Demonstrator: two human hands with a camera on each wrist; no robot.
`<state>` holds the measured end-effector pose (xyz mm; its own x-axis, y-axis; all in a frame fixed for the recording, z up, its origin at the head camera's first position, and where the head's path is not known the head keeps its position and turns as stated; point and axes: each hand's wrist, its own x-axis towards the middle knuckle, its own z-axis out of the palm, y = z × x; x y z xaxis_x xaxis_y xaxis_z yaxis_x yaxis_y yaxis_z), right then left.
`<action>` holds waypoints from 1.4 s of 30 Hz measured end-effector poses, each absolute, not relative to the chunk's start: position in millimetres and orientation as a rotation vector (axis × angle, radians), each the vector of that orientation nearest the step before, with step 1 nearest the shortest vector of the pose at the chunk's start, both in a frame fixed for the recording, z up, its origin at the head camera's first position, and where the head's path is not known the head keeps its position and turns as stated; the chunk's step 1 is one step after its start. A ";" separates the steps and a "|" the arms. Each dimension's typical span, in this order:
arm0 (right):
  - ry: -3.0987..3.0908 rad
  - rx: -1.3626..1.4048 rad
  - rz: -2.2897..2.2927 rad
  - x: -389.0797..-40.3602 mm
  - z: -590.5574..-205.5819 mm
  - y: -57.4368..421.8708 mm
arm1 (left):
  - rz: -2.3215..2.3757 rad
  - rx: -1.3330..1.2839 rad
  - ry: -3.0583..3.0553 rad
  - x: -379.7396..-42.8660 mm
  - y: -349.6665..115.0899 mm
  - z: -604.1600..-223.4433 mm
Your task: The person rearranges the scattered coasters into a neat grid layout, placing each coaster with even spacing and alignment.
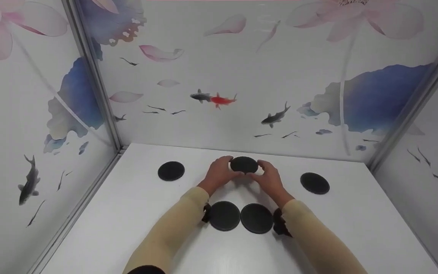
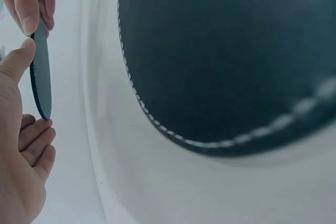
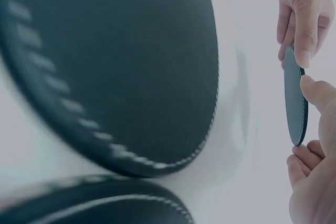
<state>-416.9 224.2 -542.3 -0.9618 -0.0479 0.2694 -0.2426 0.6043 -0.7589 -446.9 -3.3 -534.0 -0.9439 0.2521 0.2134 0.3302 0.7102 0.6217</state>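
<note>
Painted wall (image 1: 302, 91), seemingly glossy table (image 1: 226, 253), held disc (image 1: 244, 164).

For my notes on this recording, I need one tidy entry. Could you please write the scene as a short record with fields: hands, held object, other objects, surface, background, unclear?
Hands: left hand and right hand together grip one black disc
Held object: round, held by its edge, apparently lifted off the surface
Other objects: far-left disc, far-right disc; near-left disc and near-right disc side by side
Surface: white table
Background: white wall printed with a red fish
Unclear: dark shape, cut off by the bottom edge
</note>
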 end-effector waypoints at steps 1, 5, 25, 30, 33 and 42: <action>-2.599 0.243 1.291 -413.3 -541.3 223.9 | -1.045 -0.485 -2.789 -443.3 -3.9 -532.9; -2.585 0.242 1.299 -396.6 -538.8 222.1 | -1.053 -0.507 -2.764 -426.6 -6.3 -529.6; -2.507 0.238 1.315 -306.5 -530.7 199.6 | -1.084 -0.517 -2.627 -336.7 -20.5 -527.0; -2.491 0.257 1.278 -287.1 -535.5 194.2 | -1.092 -0.529 -2.591 -314.3 -26.0 -533.3; -2.505 0.252 1.269 -278.0 -537.5 192.5 | -1.080 -0.523 -2.597 -303.0 -28.9 -535.4; -2.548 0.269 1.224 -249.5 -541.3 186.4 | -1.032 -0.504 -2.613 -273.8 -39.5 -539.4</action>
